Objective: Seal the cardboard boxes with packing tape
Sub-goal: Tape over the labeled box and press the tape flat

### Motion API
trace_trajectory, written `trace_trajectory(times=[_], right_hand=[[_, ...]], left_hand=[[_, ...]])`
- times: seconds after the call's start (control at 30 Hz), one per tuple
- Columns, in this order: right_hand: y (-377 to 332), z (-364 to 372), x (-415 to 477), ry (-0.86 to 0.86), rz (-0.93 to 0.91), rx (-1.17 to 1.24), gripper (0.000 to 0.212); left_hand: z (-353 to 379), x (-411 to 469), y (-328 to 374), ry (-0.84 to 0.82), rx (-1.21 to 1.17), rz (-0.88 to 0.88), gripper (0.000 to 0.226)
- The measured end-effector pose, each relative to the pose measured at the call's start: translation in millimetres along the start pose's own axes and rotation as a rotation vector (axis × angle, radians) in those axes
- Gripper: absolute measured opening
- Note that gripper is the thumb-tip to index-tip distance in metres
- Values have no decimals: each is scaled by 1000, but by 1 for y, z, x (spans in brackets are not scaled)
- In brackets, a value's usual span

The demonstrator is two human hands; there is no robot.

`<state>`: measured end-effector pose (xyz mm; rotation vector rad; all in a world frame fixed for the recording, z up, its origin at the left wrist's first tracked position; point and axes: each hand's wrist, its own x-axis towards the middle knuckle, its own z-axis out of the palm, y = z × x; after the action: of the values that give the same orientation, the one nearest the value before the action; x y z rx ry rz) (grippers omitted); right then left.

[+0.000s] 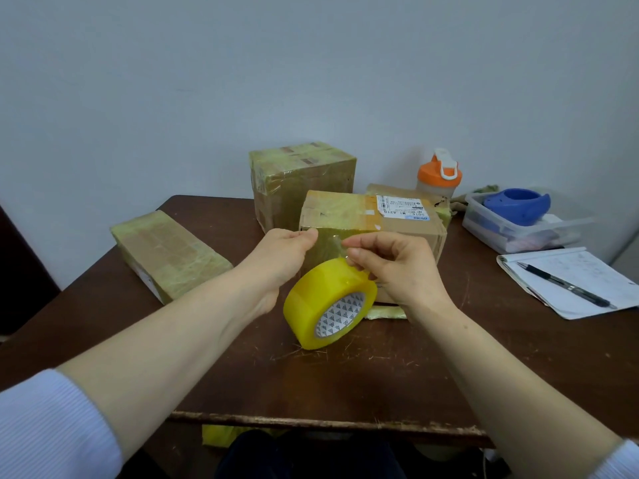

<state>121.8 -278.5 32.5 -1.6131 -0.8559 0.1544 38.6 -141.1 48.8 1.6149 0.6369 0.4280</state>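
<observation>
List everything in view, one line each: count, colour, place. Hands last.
table: one, dark brown, under everything.
flat box: one, brown under yellowish tape, left.
tall box: one, the same, back centre.
labelled box: one, brown, centre.
hidden box: one, brown, partly seen behind the labelled box.
tape roll: one, yellow, before the labelled box.
shaker bottle: one, orange lid, back right.
plastic tub: one, clear, right.
tape dispenser: one, blue, in the tub.
notepad: one, white, far right.
pen: one, black, on the notepad.
left hand: pinches the pulled tape end at the labelled box.
right hand: pinches the tape at the roll's top.
</observation>
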Motion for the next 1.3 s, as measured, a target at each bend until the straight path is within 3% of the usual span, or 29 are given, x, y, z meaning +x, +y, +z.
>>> trace_trajectory(times=[0.07, 0.2, 0.27, 0.5, 0.73, 1.1, 1.3], right_hand=[[0, -2, 0, -5, 5, 17, 23], [0, -3, -1, -25, 8, 43, 23], [1, -4, -1, -23, 7, 37, 24], [1, -9, 2, -9, 26, 37, 23], [-2, -5, 1, -31, 52, 55, 16], [-6, -9, -1, -38, 25, -157, 21], [-7, -6, 1, -19, 17, -329, 10]], left_hand=[[1, 1, 2, -31, -25, 4, 10], [3, 4, -2, -245, 48, 39, 56], [4, 3, -4, -289, 114, 5, 63], [2, -4, -13, -393, 31, -75, 46], [2, -5, -20, -183, -32, 46, 10], [5, -7, -13, -142, -93, -8, 12], [5, -8, -13, -187, -115, -13, 11]])
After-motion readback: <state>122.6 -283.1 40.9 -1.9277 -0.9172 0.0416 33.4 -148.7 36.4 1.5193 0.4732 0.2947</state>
